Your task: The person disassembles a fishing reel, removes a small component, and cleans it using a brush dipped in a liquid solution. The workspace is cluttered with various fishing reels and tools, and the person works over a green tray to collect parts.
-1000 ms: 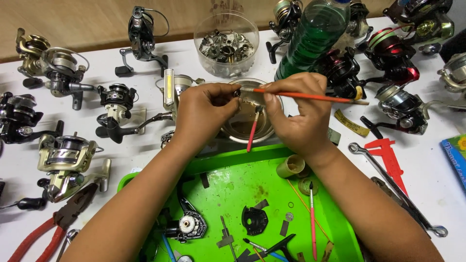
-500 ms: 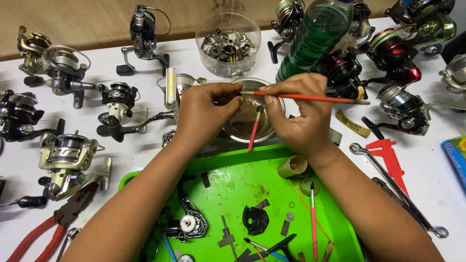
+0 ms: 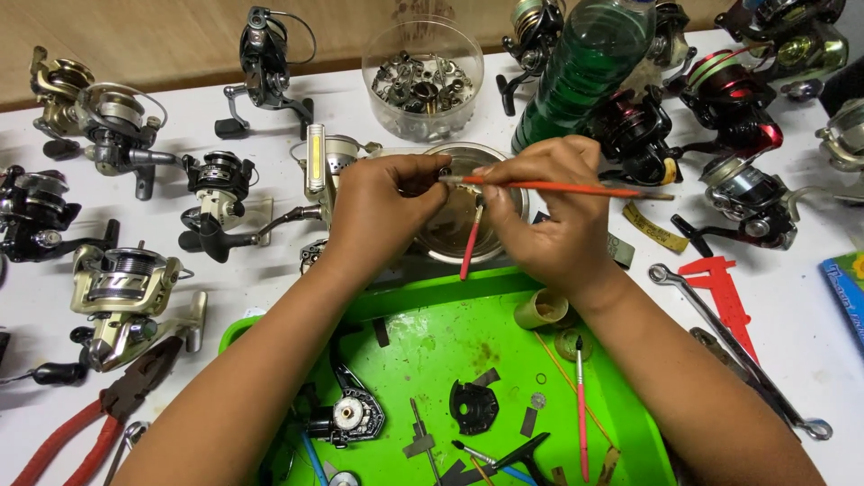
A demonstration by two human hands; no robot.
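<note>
My left hand (image 3: pixel 378 211) pinches a small dark reel part (image 3: pixel 439 171) above a round glass bowl (image 3: pixel 510 184) of brownish liquid. My right hand (image 3: pixel 551 220) holds a thin orange-handled brush (image 3: pixel 585 189), its bristle end touching that small part. A second brush with a red handle (image 3: pixel 469 243) leans in the bowl. Both forearms reach over a bright green tray (image 3: pixel 432 333) that carries a black reel body (image 3: pixel 346 418), a black cover piece (image 3: pixel 472 407), small washers and another red brush (image 3: pixel 580 409).
Several fishing reels (image 3: pixel 121 292) lie around the white table. A clear tub of metal parts (image 3: pixel 421 81) and a green-liquid bottle (image 3: pixel 580 67) stand behind the bowl. Red-handled pliers (image 3: pixel 99 423) lie lower left; a wrench (image 3: pixel 733 346) and red caliper (image 3: pixel 720 288) lie right.
Both hands have shifted slightly up and left over the bowl, and the orange brush has levelled a little. The grip on part and brush is unchanged.
</note>
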